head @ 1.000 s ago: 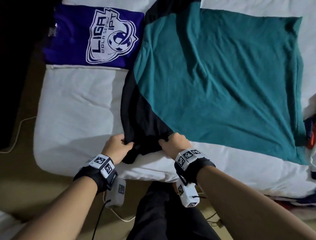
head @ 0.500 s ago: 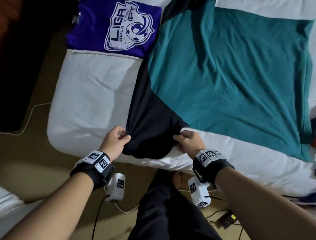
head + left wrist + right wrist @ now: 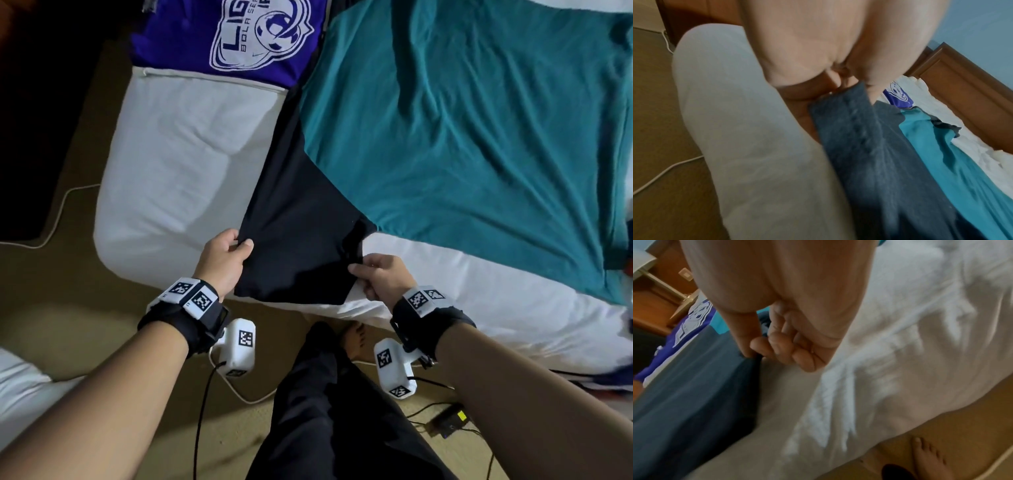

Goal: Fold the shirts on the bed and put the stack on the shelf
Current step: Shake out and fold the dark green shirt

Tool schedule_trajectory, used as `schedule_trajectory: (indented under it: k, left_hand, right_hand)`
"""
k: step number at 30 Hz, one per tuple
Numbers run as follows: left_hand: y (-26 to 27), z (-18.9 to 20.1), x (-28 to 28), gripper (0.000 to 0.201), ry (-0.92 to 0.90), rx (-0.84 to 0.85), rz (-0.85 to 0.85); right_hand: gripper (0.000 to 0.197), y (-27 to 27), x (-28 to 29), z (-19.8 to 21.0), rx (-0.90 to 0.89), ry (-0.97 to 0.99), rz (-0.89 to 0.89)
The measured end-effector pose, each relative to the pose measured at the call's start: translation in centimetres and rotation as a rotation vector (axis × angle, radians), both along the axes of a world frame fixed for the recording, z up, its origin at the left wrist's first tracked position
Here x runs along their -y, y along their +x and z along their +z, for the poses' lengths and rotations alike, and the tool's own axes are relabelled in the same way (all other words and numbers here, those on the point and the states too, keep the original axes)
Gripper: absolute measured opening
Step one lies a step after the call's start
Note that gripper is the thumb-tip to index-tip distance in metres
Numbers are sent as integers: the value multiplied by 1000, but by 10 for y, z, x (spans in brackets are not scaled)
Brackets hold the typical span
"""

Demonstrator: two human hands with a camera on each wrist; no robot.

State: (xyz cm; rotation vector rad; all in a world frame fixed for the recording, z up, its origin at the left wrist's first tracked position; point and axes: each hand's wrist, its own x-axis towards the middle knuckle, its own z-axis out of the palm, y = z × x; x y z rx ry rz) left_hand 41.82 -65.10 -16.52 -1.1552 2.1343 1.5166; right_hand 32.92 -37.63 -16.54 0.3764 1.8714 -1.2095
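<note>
Black shirt lies at the near edge of the bed, partly under the teal shirt. My left hand pinches its left side, my right hand pinches its right side.

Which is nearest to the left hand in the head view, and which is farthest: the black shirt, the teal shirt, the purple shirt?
From the left hand:
1. black shirt, pinched at its near edge.
2. teal shirt, right, lying over the black one.
3. purple shirt, at the bed's far left corner.
</note>
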Motion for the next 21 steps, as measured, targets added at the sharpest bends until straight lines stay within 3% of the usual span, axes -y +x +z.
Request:
schedule_trajectory:
  k: [7,9,12,16,21]
  left_hand:
    - [10,-8,1,7,-336,241,-346]
    - [6,-5,4,12,-381,331,-426]
    - [-11,7,9,10,-368,364,-413]
    - [-50,13,14,23,-353,242,-242]
    - [-121,6,21,29,-374,162,-227]
  right_hand:
    - [27,-5,0,3,-129,376,601]
    - [27,-12,3,7,-154,423,704]
    - [28,-30,6,19,-277,501,725]
    - [35,-67,11,31,-445,560,613]
    - [28,-145,30,29,-491,551,636]
